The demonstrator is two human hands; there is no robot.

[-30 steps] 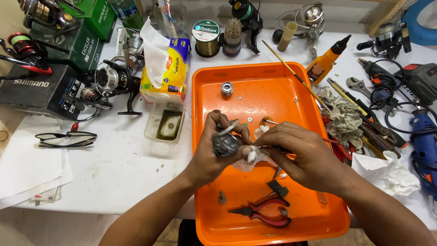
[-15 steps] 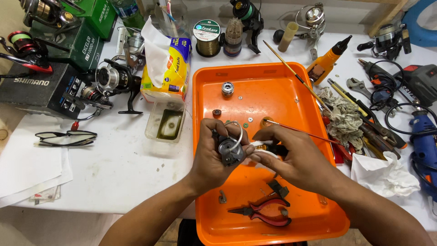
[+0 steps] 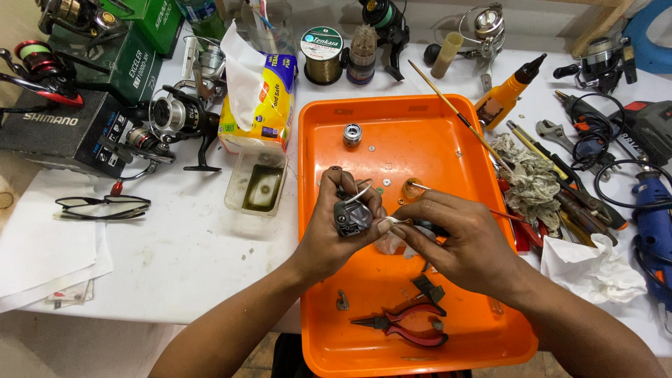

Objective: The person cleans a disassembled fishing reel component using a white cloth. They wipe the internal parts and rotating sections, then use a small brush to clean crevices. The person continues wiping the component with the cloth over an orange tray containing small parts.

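Over the orange tray (image 3: pixel 420 136), my left hand (image 3: pixel 336 234) grips a small dark fishing reel part (image 3: pixel 351 217) with a thin wire bail curving over it. My right hand (image 3: pixel 455 241) pinches a bit of white tissue (image 3: pixel 392 234) against that part, and a thin brush handle (image 3: pixel 500 212) sticks out past its fingers to the right. The two hands touch at the part, above the tray's middle.
In the tray lie red-handled pliers (image 3: pixel 406 329), a small metal spool (image 3: pixel 352 133) and tiny washers. To the left are a clear tub (image 3: pixel 256 183), a tissue pack (image 3: pixel 262 98), reels and glasses (image 3: pixel 101 206). Rags, tools, an orange bottle (image 3: pixel 504 94) and a drill crowd the right.
The reel part has been turned in my left hand and lifted slightly. My right hand has shifted the tissue against it; the brush handle has dipped lower.
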